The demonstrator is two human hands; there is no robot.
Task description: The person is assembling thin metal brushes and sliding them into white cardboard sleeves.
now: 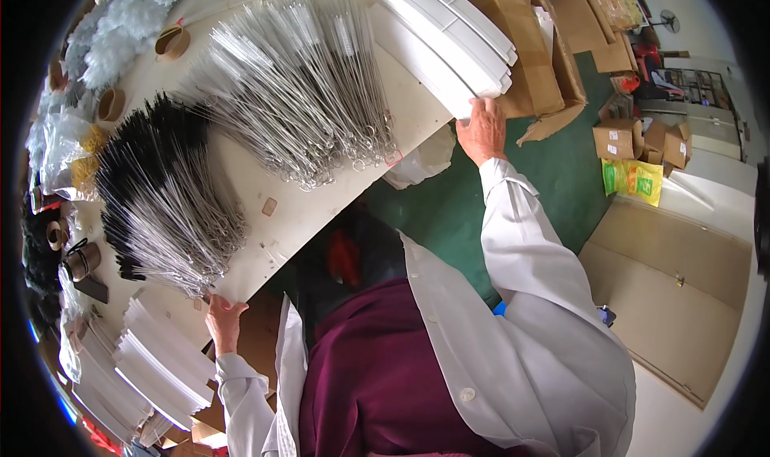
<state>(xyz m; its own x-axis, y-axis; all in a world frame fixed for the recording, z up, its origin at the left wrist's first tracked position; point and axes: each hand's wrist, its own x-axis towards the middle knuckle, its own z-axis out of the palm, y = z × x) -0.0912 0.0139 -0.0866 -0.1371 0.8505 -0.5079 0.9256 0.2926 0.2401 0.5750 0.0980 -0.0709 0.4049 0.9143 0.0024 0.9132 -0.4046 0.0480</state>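
Note:
My left hand (224, 324) is at the table's front edge, thumb and fingers apart, by the looped ends of a bundle of black-bristled wire brushes (172, 196). Whether a fingertip touches a loop is hard to tell. On the right, my right hand (484, 132) has its fingers closed over the near end of a stack of flat white cartons (449, 44). Between the hands lies a wide fan of white-bristled wire brushes (297, 80), their ring handles toward me. Both bundles rest on the pale table (289, 220).
An opened brown cardboard box (541, 56) stands beside the white cartons. Tape rolls (172, 42), clear plastic bags and more white sheets (164, 361) lie along the left. A beige cabinet (666, 289) is at the right, above the green floor (433, 208).

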